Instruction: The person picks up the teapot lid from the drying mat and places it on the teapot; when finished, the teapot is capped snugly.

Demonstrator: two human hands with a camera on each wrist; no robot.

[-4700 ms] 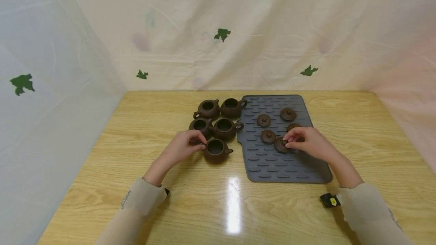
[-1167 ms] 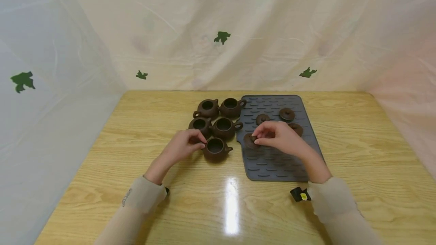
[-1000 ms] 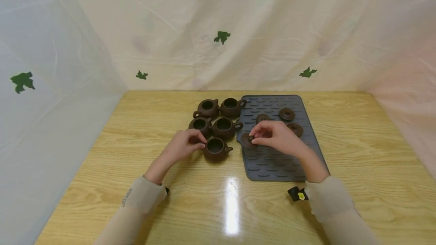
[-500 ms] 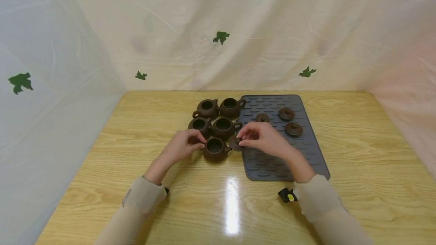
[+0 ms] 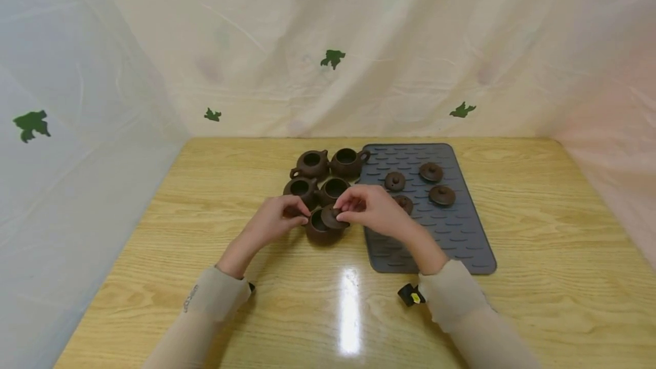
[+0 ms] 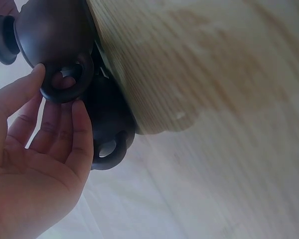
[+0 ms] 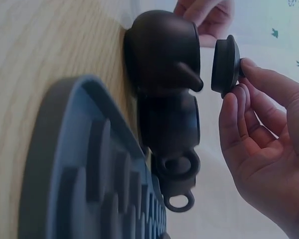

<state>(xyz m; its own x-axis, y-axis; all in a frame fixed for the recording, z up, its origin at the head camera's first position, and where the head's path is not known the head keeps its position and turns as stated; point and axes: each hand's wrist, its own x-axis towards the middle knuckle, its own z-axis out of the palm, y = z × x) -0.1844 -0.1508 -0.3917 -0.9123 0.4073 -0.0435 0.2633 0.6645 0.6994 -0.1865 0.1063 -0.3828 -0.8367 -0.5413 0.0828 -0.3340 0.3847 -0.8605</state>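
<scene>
My left hand (image 5: 274, 222) holds the nearest dark brown teapot (image 5: 319, 238) by its ring handle (image 6: 64, 97), thumb and fingers pinching it in the left wrist view. This teapot stands upright on the table, its mouth uncovered and its spout to the right. Between thumb and fingers, my right hand (image 5: 378, 210) pinches a brown teapot lid (image 7: 223, 65) by its knob. In the right wrist view, the lid hangs just above the pot's mouth with a gap between them. From the head view it covers the right part of the opening.
Behind the held pot, several lidless teapots (image 5: 299, 189) stand close together, touching or nearly so. A grey ridged mat (image 5: 430, 249) lies to their right, bearing several lids (image 5: 442, 195). Fabric walls (image 5: 266, 84) close off the table's back and sides.
My right hand picked a lid off the mat's middle and carried it left, now over the nearest teapot's mouth. My left hand has stayed at the handle.
</scene>
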